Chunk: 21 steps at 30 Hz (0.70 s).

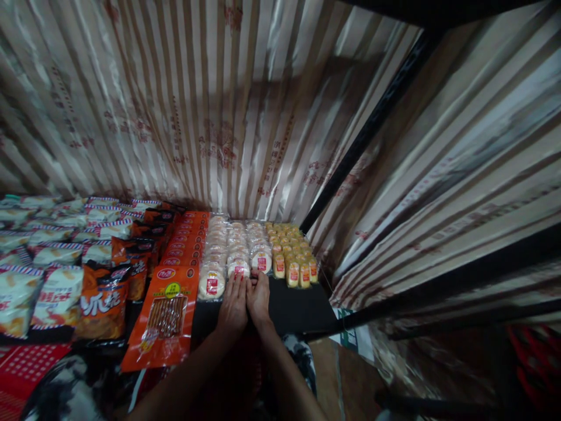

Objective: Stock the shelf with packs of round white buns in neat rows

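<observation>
Three columns of round, pale biscuits in clear wrappers with red-and-white labels stand on a black shelf surface (284, 307). My left hand (234, 307) lies with fingers stretched out, its tips touching the lower edge of the front biscuit pack (239, 267) in the middle column. Close beside it, my right hand (258, 296) has bent fingers drawn together between that pack and the front pack of the right column (262, 261). Whatever its fingertips may hold is hidden. The left column's front pack (212, 284) sits just left of my left hand.
Orange flat packets (169, 310) overlap in a row at left. Beyond them are black-and-orange snack bags (103, 301) and white snack bags (56, 295). Small yellow packs (293, 273) fill the right end. A black pole (372, 134) slants before striped sheeting (219, 105).
</observation>
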Each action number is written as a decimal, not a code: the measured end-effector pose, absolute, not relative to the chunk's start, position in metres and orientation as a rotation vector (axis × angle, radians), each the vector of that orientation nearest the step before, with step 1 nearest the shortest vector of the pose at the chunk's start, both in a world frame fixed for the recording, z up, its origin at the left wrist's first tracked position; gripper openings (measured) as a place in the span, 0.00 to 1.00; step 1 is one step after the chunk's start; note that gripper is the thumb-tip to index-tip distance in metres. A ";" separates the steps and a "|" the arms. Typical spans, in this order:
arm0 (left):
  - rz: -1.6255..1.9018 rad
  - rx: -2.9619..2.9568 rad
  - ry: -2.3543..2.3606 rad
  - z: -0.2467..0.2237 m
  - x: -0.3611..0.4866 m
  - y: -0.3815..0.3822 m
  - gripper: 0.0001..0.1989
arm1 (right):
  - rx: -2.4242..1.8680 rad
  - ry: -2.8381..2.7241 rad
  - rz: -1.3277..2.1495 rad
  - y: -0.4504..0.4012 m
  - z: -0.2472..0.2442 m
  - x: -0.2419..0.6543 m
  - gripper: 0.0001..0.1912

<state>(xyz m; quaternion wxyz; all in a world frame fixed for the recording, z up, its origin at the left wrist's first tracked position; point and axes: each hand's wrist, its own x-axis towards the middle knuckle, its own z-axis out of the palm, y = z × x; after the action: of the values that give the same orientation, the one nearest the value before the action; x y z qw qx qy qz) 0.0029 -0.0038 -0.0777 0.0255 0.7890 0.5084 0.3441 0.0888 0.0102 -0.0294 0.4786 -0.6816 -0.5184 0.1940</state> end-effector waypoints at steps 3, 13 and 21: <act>1.050 2.438 1.592 -0.075 0.004 -0.006 0.25 | -1.670 -1.290 0.441 0.006 -0.025 0.087 0.12; 1.158 2.282 1.900 -0.043 -0.025 -0.028 0.21 | -1.541 -1.473 0.585 -0.008 -0.017 0.064 0.11; 1.074 2.167 2.078 -0.032 -0.057 -0.035 0.25 | -1.611 -1.490 0.628 -0.005 -0.022 0.036 0.11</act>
<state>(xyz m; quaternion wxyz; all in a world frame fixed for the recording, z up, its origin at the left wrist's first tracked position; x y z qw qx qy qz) -0.0570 -0.0351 -0.0325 -0.0236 0.6793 0.6515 0.3368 0.0355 -0.0048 -0.0220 0.4164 -0.6416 -0.5937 0.2500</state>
